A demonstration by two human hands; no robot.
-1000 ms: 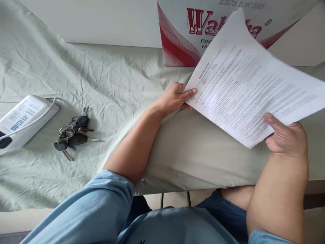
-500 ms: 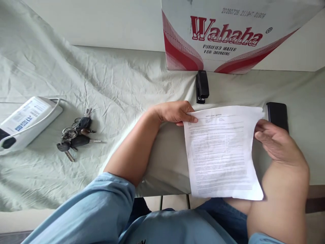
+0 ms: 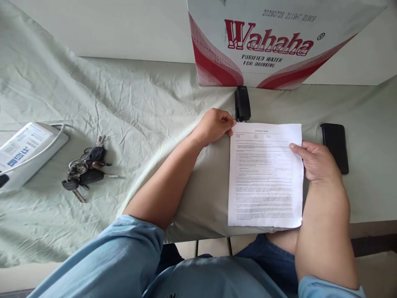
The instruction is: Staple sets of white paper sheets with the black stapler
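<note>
A printed sheet of paper (image 3: pixel 265 176) lies flat on the pale green cloth-covered table (image 3: pixel 139 111), its lower edge at the table's front edge. My left hand (image 3: pixel 215 124) is curled at the sheet's top left corner, fingertips touching it. My right hand (image 3: pixel 314 159) rests on the sheet's right edge, thumb on top of the paper. A black stapler (image 3: pixel 242 103) stands just beyond the sheet's top edge, close to my left hand.
A white and red "Wahaha" cardboard box (image 3: pixel 266 41) stands at the back. A black phone (image 3: pixel 335 147) lies right of my right hand. A bunch of keys (image 3: pixel 85 169) and a white device with a cable (image 3: pixel 26 151) lie at the left.
The sheet came down from mid-air, turned upright and now lies flat on the table. Both hands lowered with it, and the stapler and phone came into sight.
</note>
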